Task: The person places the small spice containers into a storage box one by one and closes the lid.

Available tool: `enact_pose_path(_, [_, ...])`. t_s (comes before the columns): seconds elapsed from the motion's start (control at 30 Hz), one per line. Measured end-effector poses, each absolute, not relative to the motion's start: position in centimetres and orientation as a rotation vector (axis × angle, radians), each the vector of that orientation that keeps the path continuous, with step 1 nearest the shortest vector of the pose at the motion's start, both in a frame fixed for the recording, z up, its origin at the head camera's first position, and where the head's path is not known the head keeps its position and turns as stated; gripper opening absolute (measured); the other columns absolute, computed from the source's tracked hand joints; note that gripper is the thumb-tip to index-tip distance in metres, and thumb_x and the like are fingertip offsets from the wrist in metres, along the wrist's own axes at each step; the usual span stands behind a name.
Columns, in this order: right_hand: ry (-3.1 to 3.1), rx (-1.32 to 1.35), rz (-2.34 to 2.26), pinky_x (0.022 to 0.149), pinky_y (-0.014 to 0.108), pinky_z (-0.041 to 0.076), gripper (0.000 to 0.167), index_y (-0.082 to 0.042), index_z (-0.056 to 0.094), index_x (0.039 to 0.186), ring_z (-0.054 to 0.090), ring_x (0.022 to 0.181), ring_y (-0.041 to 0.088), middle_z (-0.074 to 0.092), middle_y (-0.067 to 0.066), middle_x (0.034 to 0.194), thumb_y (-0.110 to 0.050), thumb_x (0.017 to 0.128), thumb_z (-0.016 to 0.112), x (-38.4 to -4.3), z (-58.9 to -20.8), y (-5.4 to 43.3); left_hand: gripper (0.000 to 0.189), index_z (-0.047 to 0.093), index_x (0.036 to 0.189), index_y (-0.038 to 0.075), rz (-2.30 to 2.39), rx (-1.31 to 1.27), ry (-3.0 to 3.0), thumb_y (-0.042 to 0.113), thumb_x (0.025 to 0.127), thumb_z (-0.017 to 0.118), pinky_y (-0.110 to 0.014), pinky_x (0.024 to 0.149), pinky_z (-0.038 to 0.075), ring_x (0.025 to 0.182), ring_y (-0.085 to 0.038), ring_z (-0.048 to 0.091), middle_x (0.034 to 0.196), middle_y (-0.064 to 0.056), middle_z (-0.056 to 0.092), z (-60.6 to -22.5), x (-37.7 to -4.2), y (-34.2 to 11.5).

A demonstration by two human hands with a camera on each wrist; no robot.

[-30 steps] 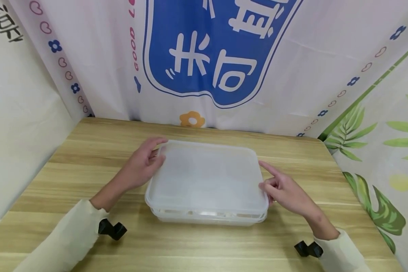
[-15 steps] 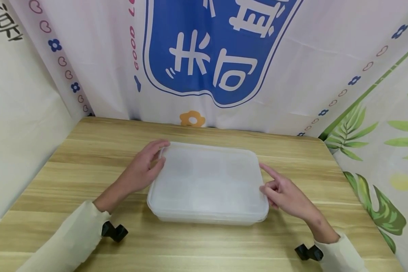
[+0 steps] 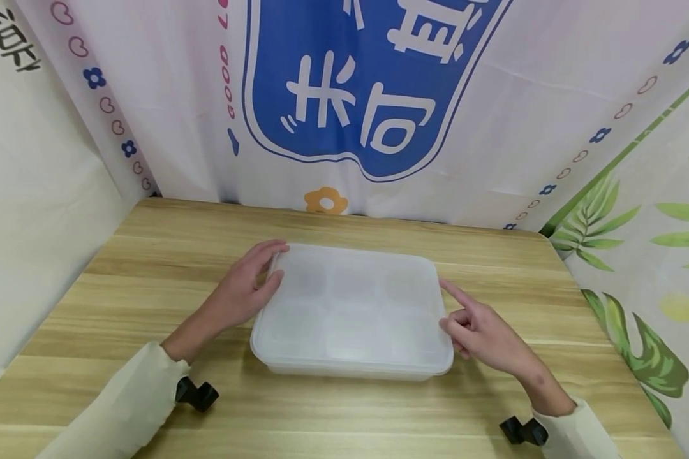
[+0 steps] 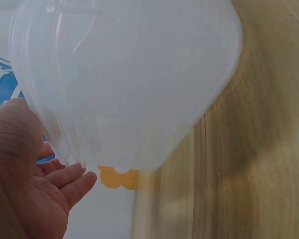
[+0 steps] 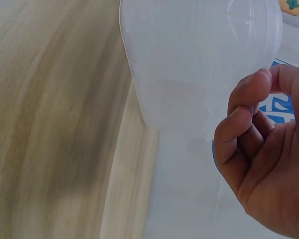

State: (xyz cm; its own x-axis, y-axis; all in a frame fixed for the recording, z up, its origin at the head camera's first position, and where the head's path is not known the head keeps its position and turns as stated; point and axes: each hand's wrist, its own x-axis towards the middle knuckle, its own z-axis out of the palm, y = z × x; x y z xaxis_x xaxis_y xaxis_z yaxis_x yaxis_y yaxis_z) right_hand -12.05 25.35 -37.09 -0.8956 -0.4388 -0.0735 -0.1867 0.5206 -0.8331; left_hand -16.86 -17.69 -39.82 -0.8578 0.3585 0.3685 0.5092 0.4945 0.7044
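Note:
A translucent white plastic box (image 3: 350,373) sits on the table in the head view, with its frosted lid (image 3: 350,312) lying flat over it. Several compartments show faintly through the lid. My left hand (image 3: 241,287) holds the lid at its far left corner, thumb on the left edge. At the right edge my right hand (image 3: 476,331) holds the lid between thumb and stretched index finger, its other fingers curled. In the left wrist view the fingers (image 4: 72,184) meet the box's corner. The right wrist view shows bent fingers (image 5: 239,114) beside the side wall.
The wooden table (image 3: 344,427) spreads around the box. A printed white curtain (image 3: 178,115) hangs behind it, and a leaf-patterned cloth (image 3: 660,255) hangs at the right. Black camera mounts (image 3: 197,394) sit at both wrists.
The lid has come down onto the box; the gap along the front has closed and the compartments show through it. Both hands have shifted slightly towards me with the lid.

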Motion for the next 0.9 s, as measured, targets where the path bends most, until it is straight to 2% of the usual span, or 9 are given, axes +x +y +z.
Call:
enact_pose_path(0.33, [2.486, -0.558, -1.313, 0.048, 0.030, 0.049, 0.070, -0.011, 0.021, 0.165, 0.054, 0.053, 0.015, 0.057, 0.002, 0.064, -0.013, 0.106, 0.059, -11.9, -37.1, 25.5, 0.044, 0.053, 0.143, -0.002, -1.262, -0.760, -2.603, 0.008, 0.102, 0.063, -0.049, 0.100, 0.051, 0.135, -0.034, 0.048, 0.153, -0.020, 0.044, -39.8, -16.7, -17.7])
enact_pose_path(0.47, [2.499, -0.563, -1.302, 0.050, 0.034, 0.052, 0.069, -0.009, 0.024, 0.164, 0.056, 0.053, 0.017, 0.058, 0.001, 0.063, -0.015, 0.106, 0.060, -11.8, -37.1, 25.5, 0.044, 0.054, 0.143, 0.000, -1.200, -0.788, -2.615, 0.012, 0.102, 0.064, -0.051, 0.098, 0.051, 0.135, -0.036, 0.048, 0.153, -0.018, 0.045, -39.5, -16.7, -17.6])
enact_pose_path(0.77, [2.504, -0.552, -1.250, 0.051, 0.038, 0.055, 0.068, -0.007, 0.024, 0.164, 0.060, 0.052, 0.029, 0.059, 0.000, 0.061, -0.019, 0.107, 0.059, -11.5, -36.8, 25.3, 0.046, 0.058, 0.142, 0.003, -1.019, -0.865, -2.692, 0.021, 0.100, 0.067, -0.056, 0.108, 0.042, 0.137, -0.037, 0.047, 0.154, -0.020, 0.044, -38.7, -16.4, -17.0])
enact_pose_path(0.9, [2.549, -0.532, -1.165, 0.050, 0.033, 0.052, 0.065, -0.002, 0.023, 0.163, 0.061, 0.053, 0.028, 0.060, -0.001, 0.061, -0.021, 0.109, 0.054, -11.4, -36.5, 25.2, 0.048, 0.058, 0.142, 0.003, -0.963, -0.922, -2.733, 0.025, 0.101, 0.068, -0.058, 0.111, 0.038, 0.144, -0.041, 0.038, 0.156, -0.020, 0.042, -38.4, -16.4, -16.6])
